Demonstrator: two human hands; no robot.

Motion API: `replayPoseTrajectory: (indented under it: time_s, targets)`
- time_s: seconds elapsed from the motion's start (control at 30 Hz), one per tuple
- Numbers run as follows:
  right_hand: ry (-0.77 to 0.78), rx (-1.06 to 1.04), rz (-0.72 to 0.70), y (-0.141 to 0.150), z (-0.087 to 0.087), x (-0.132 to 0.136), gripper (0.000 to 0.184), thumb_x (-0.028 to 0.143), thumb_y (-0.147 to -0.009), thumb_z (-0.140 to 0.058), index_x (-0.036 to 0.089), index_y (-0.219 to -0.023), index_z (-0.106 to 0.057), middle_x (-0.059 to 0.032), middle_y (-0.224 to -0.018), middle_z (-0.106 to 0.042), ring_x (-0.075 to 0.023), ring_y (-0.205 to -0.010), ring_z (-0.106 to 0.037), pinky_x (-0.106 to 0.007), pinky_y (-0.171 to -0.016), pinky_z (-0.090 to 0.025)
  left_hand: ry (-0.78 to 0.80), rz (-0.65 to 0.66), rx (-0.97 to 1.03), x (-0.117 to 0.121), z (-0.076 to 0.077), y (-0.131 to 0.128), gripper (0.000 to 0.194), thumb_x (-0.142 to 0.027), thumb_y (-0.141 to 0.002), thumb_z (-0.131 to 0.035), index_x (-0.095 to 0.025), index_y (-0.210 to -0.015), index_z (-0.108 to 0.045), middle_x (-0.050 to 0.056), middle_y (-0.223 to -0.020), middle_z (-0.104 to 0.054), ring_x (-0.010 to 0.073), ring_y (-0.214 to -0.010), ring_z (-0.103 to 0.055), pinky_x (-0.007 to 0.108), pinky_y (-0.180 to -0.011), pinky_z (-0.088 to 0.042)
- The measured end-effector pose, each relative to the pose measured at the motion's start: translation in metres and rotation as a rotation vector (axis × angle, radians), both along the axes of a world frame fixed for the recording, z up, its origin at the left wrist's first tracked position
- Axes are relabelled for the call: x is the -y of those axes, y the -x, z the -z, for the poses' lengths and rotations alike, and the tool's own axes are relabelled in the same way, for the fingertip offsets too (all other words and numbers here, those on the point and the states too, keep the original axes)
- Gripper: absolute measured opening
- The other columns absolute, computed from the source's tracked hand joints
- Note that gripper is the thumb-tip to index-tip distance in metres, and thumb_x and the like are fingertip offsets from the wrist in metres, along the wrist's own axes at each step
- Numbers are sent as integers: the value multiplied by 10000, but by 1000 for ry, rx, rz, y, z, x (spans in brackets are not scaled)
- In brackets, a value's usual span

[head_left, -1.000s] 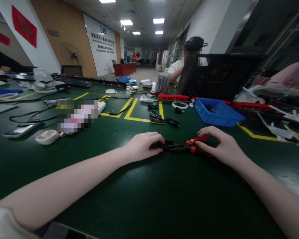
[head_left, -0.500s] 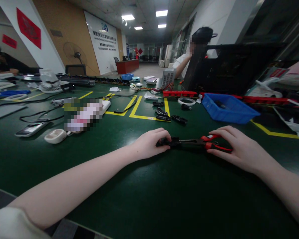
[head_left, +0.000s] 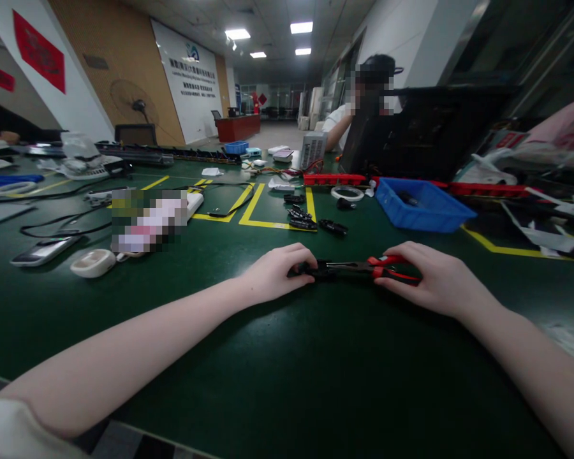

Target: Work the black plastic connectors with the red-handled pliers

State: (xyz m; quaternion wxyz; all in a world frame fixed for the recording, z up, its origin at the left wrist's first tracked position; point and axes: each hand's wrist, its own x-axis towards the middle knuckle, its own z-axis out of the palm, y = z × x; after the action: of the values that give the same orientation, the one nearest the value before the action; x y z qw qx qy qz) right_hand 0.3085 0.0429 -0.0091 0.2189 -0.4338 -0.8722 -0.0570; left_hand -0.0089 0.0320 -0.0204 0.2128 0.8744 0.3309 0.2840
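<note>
My left hand [head_left: 283,274] pinches a small black part [head_left: 321,270], perhaps a connector; the fingers hide its left end. From the right, the long jaws of red-and-black needle-nose pliers [head_left: 379,266] reach to that part and touch it. My right hand [head_left: 425,278] is closed around the pliers' handles, which stand slightly apart. Whether the jaw tips grip the part or only rest against it, I cannot tell. Beyond my hands lie several similar black parts [head_left: 302,218], partly inside a yellow tape outline [head_left: 263,223]. One more black piece [head_left: 333,227] lies just right of the tape.
A blue bin [head_left: 421,213] stands at the right, before a red strip [head_left: 335,180] and a large black case [head_left: 430,134]. At the left lie a phone [head_left: 45,251], a cream earbud case [head_left: 92,262] and cables. Across the table sits a person [head_left: 337,124].
The whole view has shifted slightly, so everything appears further left. The pliers' handles look a little closer together. Both hands keep their hold on the black part and the pliers.
</note>
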Motion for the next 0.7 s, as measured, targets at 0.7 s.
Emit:
replayPoseTrajectory:
  time_s: [0.7]
  targets:
    - [-84,61,-101,20,-6,8,387,572,-829,-561,216,-953,-652,-106,-900,-706,-300,-833,-660,-473,-769,-510,-78,2,-83,3,2,-1,145,-215,-893,-629,-190,-1029,-584,30,-1088,-603,154,-868,-614,297,-777,-518]
